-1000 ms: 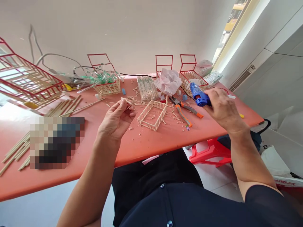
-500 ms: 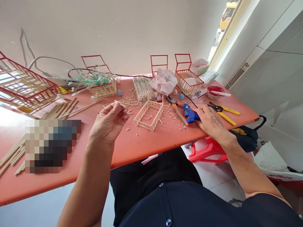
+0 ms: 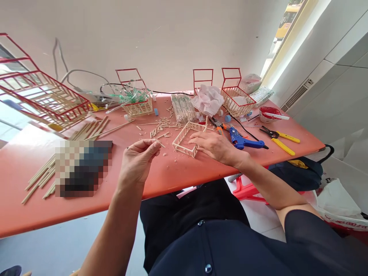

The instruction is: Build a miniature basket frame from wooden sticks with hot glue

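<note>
My left hand (image 3: 140,155) is closed in a pinch on a short wooden stick (image 3: 160,143), which pokes out past the fingertips above the table. To its right, a small rectangular frame of pale wooden sticks (image 3: 183,147) lies on the orange table (image 3: 161,178). My right hand (image 3: 218,147) is over the right side of this frame, fingers stretched out and slightly apart; whether they touch it I cannot tell. Just beyond the right wrist rests a blue glue gun (image 3: 244,142). Orange-handled pliers (image 3: 217,124) lie behind the right hand.
Yellow-handled pliers (image 3: 280,140) and a red-stained bowl (image 3: 268,114) stand at the right. Small stick baskets with red rims (image 3: 239,100) line the wall, and a larger one (image 3: 61,107) is at the left. Long sticks (image 3: 43,172) lie by a blurred dark object (image 3: 83,172).
My right hand has left the glue gun and moved left to the stick frame. My left hand has turned, still pinching the short stick. The view has shifted slightly left.
</note>
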`<state>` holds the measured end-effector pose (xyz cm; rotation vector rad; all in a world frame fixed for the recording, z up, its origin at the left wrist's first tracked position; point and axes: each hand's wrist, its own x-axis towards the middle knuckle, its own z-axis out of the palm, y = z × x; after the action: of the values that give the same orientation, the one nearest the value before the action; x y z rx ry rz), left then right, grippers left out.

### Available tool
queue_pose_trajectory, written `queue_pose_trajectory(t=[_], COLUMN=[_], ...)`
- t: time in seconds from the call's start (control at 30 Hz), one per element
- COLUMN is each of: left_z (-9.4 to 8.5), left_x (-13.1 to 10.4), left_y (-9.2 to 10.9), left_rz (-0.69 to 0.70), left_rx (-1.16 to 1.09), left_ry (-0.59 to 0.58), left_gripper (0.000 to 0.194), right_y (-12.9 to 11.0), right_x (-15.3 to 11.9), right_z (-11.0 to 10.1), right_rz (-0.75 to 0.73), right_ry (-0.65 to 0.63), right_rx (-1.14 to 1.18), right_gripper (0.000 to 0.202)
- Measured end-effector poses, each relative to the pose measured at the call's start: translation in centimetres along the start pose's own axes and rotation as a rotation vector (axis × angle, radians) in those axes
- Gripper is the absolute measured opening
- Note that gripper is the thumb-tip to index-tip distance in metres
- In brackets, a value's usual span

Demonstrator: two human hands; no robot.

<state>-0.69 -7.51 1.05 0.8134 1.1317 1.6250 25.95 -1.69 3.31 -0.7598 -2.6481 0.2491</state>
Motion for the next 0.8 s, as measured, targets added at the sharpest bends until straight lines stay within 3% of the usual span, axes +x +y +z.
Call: queue_pose_trajectory(t=[0.1,0.23,0.47,0.8], left_z=[0.1,0.7,2.2,3.1], left_x=[-0.3,-0.4,0.0,-0.1], left_y=[-0.1,0.0,1.8,4.0], left_rz=[0.022,0.067,0.248,0.254], left_rx=[0.029,0.081,0.303,0.657], left_ry=[0.013,0.022,0.076,0.018], left_gripper=[0.029,0.031,0.027,0.019], right_y=[1.1,2.0,1.8,1.8], right_x=[0.9,1.5,3.1,2.8], right_z=[1.1,0.4,-1.5,0.0], right_rz=[0.020,0.013,-0.097,-0.085], right_ry=[-0.065,-0.031,0.152,0.265], right_rx=[0.003,0.092,0.428,0.551], right_gripper=[0.025,0.013,0.037,0.034])
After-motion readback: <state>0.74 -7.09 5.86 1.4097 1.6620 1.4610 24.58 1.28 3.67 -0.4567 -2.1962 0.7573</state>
